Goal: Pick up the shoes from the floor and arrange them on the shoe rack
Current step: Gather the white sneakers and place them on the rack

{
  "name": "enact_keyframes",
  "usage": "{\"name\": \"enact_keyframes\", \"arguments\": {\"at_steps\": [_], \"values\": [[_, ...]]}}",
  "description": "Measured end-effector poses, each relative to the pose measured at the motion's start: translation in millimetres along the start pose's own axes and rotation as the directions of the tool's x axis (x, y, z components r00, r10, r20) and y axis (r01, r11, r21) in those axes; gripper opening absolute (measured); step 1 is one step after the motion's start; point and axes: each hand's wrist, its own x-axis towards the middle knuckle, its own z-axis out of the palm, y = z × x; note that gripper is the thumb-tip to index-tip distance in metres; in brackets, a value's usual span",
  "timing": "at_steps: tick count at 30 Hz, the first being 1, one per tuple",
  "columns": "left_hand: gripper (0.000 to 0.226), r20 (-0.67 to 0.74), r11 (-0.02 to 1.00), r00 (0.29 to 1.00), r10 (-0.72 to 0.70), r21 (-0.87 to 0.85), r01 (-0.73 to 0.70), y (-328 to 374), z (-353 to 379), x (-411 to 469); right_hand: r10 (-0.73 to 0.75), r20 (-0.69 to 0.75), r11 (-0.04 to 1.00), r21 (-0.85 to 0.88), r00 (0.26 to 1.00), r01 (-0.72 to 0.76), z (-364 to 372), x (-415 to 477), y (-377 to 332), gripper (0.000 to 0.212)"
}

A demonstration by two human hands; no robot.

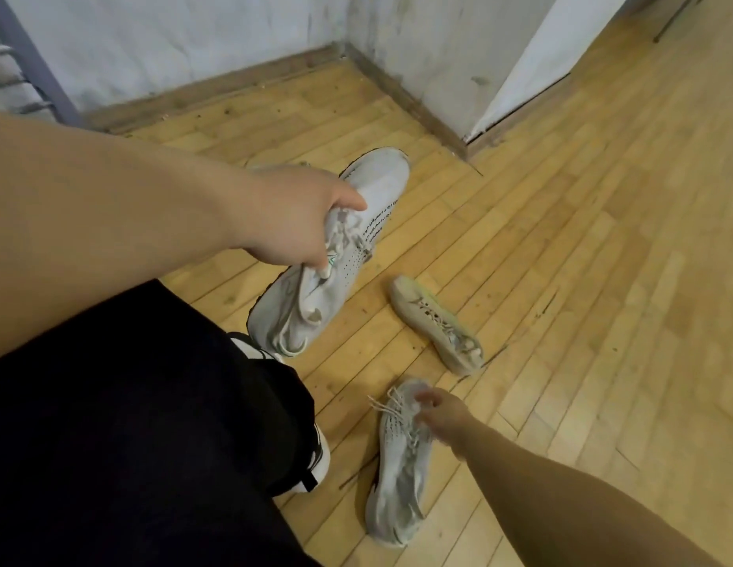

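The left hand (303, 223) is closed around two pale grey-white sneakers (328, 255), gripping them by the laces and tongue so that they hang tilted above the floor, one toe pointing toward the corner of the room and the other down toward the person's dark trousers (131, 423). The right hand (440, 415) rests on the laced top of a third grey sneaker (397, 468) lying on the boards, fingers curled at the laces (whether they actually pinch them I cannot tell). A fourth, beige sneaker (436, 323) lies just beyond, apart from both hands. The floor (581, 259) is worn yellow wood strip, scuffed and marked, meeting stained whitish walls (192, 43) at a dark skirting board.
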Motion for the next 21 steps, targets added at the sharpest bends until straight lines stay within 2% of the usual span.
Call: {"name": "enact_keyframes", "arguments": {"at_steps": [3,9,11,13,15,17,21], "values": [[0.095,0.023,1.0,1.0,0.009,-0.002,-0.009,-3,0,7,-0.003,-0.113,0.996,0.086,0.994,0.013,8,2,7,0.029],[0.095,-0.004,1.0,1.0,0.025,-0.017,-0.025,-3,-6,14,-0.068,-0.066,0.997,0.03,0.995,0.07,3,-1,1,0.022],[0.095,-0.04,1.0,0.999,0.017,-0.013,-0.018,-4,-8,14,-0.153,-0.063,0.988,-0.029,0.986,0.151,1,-6,-15,0.024],[0.096,-0.093,1.0,0.996,-0.009,-0.026,0.006,-7,-12,13,-0.271,-0.066,0.961,-0.069,0.96,0.267,-2,-16,-45,0.035],[0.097,-0.155,0.999,0.987,-0.03,-0.019,0.027,-13,-18,8,-0.389,-0.109,0.921,-0.075,0.915,0.383,-5,-30,-85,0.04],[0.096,-0.254,0.998,0.965,-0.06,0.001,0.063,-21,-30,0,-0.531,-0.146,0.847,-0.088,0.835,0.524,-6,-51,-134,0.036],[0.08,-0.482,0.992,0.867,-0.125,-0.036,0.123,-50,-76,-37,-0.736,-0.155,0.664,0.025,0.659,0.747,-2,-108,-245,0.027]]}}
